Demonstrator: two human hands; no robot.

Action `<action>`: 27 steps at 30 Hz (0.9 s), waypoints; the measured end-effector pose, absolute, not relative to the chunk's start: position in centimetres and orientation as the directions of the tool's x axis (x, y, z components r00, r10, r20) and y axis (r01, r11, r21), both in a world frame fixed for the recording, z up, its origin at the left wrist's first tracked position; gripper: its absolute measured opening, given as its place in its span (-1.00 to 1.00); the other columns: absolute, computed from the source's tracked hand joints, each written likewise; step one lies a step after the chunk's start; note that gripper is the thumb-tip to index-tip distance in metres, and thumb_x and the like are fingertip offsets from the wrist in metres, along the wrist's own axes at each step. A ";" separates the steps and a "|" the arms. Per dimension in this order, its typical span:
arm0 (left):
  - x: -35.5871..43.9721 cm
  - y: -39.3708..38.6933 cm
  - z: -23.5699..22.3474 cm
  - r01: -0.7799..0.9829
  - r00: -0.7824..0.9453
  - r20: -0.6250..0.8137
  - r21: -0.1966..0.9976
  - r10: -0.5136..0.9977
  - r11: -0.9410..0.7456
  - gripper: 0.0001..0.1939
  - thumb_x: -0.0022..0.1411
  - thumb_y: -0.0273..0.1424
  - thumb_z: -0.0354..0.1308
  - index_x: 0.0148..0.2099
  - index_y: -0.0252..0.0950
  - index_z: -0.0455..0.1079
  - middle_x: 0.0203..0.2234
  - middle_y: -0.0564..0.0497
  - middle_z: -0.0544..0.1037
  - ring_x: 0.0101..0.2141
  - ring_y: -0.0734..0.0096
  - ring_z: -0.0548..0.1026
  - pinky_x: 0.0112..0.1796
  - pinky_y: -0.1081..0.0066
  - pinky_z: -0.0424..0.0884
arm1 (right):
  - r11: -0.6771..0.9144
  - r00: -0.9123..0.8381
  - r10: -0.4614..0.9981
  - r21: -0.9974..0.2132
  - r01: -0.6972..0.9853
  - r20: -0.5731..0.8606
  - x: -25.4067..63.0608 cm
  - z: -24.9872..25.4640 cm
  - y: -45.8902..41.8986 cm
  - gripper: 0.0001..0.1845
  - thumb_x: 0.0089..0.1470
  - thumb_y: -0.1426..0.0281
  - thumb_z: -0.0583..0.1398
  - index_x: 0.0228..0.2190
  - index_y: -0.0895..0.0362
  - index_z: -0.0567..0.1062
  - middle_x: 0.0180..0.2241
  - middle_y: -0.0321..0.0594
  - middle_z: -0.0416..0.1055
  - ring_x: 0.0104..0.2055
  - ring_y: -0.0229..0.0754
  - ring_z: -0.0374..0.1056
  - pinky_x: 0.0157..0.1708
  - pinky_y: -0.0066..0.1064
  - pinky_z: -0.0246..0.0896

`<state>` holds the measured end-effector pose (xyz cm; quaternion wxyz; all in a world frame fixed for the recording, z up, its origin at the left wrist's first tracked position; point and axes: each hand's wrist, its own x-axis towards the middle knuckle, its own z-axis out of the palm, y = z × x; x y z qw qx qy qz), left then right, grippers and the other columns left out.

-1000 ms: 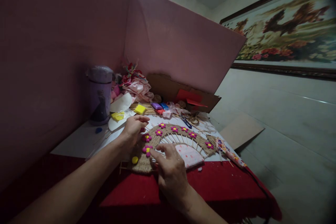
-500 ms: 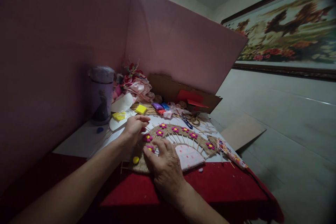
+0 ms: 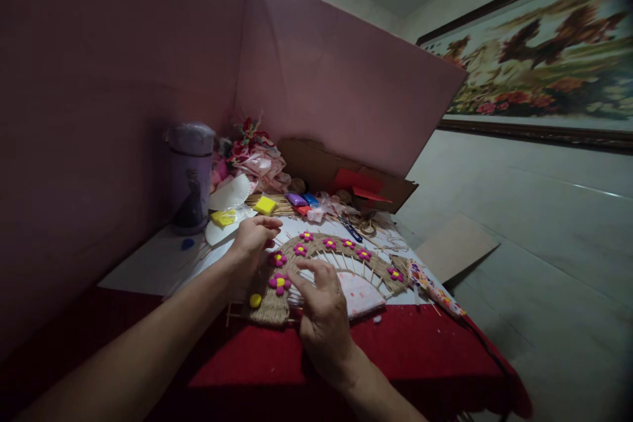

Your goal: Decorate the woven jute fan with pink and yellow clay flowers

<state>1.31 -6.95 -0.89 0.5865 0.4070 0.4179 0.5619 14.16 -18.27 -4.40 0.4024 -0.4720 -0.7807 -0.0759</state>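
A half-round fan of woven twine (image 3: 274, 310) on thin sticks lies in front of me, with magenta clay flowers with yellow centres along its arc. My right hand (image 3: 324, 310) hovers over its middle, holding nothing, thumb and forefinger apart just right of the lowest flower (image 3: 279, 283). The hand partly covers the fan's spotted pink-white cloth (image 3: 364, 293). At the fan's upper left edge is my left hand (image 3: 253, 241), its fingers stretched out to the right and nothing seen in it. A yellow clay ball (image 3: 255, 301) rests on the twine at lower left.
Yellow clay packs (image 3: 266, 205), a purple pack (image 3: 296, 199) and scissors (image 3: 353, 231) lie behind the fan. A lilac container (image 3: 192, 178) stands at back left. To the right lies a flower-patterned wrapped handle (image 3: 435, 289). Pink panels (image 3: 336, 79) enclose the back and left.
My right hand has drawn back a little to the right from the lowest flower, which now shows fully, and its thumb and forefinger have lifted off. My left hand has hardly moved.
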 end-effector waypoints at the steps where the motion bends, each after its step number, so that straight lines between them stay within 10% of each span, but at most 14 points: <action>1: 1.3 -7.0 -0.9 -0.318 0.018 -0.035 0.947 0.999 0.039 -0.80 -0.35 -0.61 0.14 -0.52 -0.38 0.42 -0.60 0.01 0.43 -0.59 0.51 0.31 -0.55 0.47 0.16 | 0.546 -0.213 0.669 -0.276 0.791 0.712 14.3 -4.4 -18.3 -0.45 -0.14 0.68 0.07 -0.10 0.03 0.43 -0.11 -0.14 0.25 -0.06 -0.09 0.14 -0.10 -0.17 0.11; 27: 1.3 -6.9 -1.1 -0.312 0.020 -0.037 0.949 0.999 0.042 -0.82 -0.34 -0.61 0.13 -0.53 -0.38 0.42 -0.58 -0.01 0.44 -0.59 0.52 0.30 -0.55 0.47 0.18 | 0.537 -0.277 0.712 -0.247 0.806 0.645 14.3 -4.3 -18.9 -0.56 -0.12 0.64 0.09 -0.23 0.00 0.50 -0.15 -0.18 0.30 -0.09 -0.06 0.11 -0.14 -0.18 0.12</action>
